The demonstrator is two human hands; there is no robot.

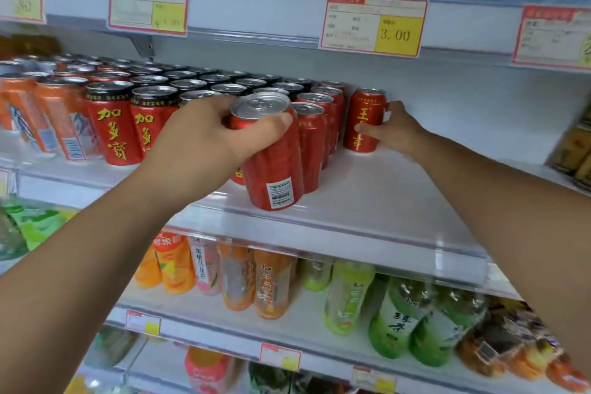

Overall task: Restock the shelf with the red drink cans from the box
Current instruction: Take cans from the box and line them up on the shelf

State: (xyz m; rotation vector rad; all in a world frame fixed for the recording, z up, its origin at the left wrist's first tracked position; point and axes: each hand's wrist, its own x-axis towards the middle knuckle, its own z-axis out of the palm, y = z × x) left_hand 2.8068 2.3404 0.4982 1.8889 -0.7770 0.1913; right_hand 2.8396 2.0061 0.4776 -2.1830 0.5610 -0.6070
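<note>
1. While the front can (pixel 271 153) leaned with its top toward the left, its base sat at the front lip of the shelf (pixel 399 201), barcode facing outward. Whether the base touched the shelf could not be told.
2. The left hand (pixel 201 134) gripped that can near its top, thumb across the front and fingers curled behind. The can lay below and right of the grip, its long axis slanting down from it.
3. The right hand (pixel 398 131) held a second can (pixel 366 118), which stood upright further back, with the thumb on its front and fingers round its right side. This can stood just left of that grip.
4. Between the two stood a row of red cans (pixel 315 134), just beside the front can and slightly apart from the second.
5. Bare shelf lay to the right of the front can. Setting the can upright there looked like a job for the left hand, which was nearer.
6. Bottles (pixel 271 281) lined the shelf below, and the box was not in view.
</note>
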